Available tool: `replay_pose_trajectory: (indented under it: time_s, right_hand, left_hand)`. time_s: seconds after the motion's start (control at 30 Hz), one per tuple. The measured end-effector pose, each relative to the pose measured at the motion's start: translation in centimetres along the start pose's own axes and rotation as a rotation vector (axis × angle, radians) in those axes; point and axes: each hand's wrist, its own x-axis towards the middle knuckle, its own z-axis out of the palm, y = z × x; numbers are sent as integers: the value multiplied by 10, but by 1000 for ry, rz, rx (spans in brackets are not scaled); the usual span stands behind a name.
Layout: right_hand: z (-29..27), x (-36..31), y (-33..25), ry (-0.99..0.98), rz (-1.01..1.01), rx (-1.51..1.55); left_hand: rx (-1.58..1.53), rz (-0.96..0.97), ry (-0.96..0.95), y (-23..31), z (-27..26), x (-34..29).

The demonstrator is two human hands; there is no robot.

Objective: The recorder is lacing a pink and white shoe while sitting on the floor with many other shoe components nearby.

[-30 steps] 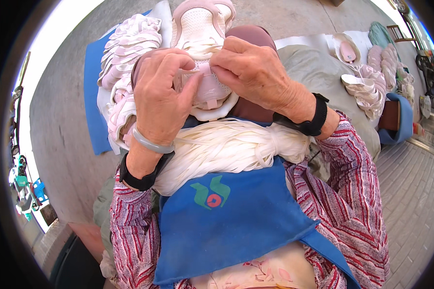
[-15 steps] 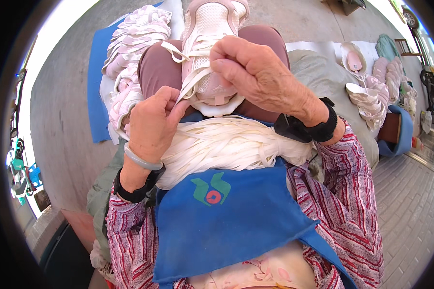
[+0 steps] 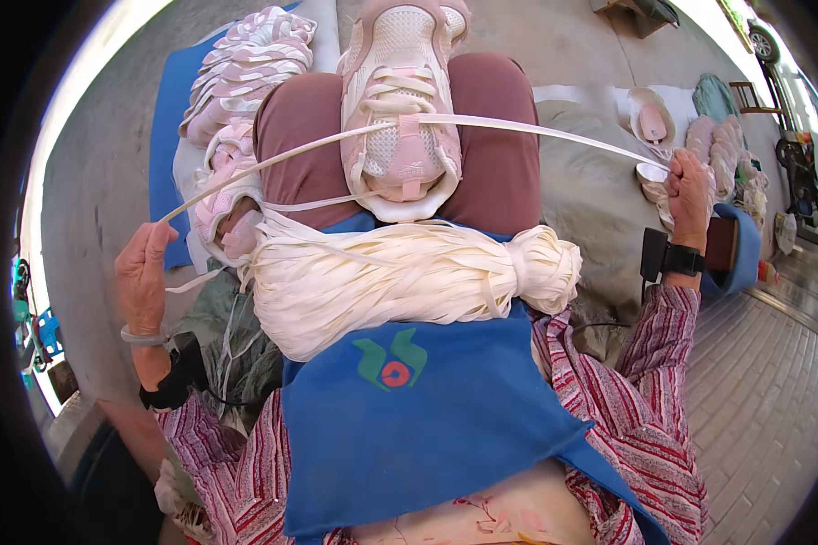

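A pink and white sneaker (image 3: 432, 150) rests between my knees, its lower eyelets crossed with cream lacing. From its tongue a flat cream shoelace (image 3: 518, 125) stretches out to both sides. My left hand (image 3: 145, 277) grips one end, held wide to the left with fingers closed. Far to the right, my right hand (image 3: 691, 200) pinches the other end. Across my lap, below the sneaker, lies a thick bundle of cream laces (image 3: 382, 282), gathered tight at its right end. A loose strand runs from the sneaker's opening toward the left.
Several pink and white shoe uppers (image 3: 250, 73) are stacked on a blue sheet (image 3: 168, 136) to my left. More uppers (image 3: 723, 145) lie at the right, near a blue container (image 3: 736, 250). A blue apron (image 3: 427, 436) covers my front.
Both hands have moved from close over the sneaker out to opposite sides, drawing the lace long between them. The bundle of laces on my lap is now more fully visible.
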Motion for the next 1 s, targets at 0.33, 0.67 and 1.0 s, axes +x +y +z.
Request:
replay_pose_trajectory:
  time_s: [0.33,0.67,1.0]
  right_hand:
    - [105,-42,-59,-372,-147,280]
    - [244,-117,-29,-621,-894,-550]
    - [252,-120,-31,-735,-834,-624]
  left_hand:
    - [-432,-97,-90,74,46,38]
    - [-442,87,-110,152,132,65]
    - [-543,61,-309,140,127,76]
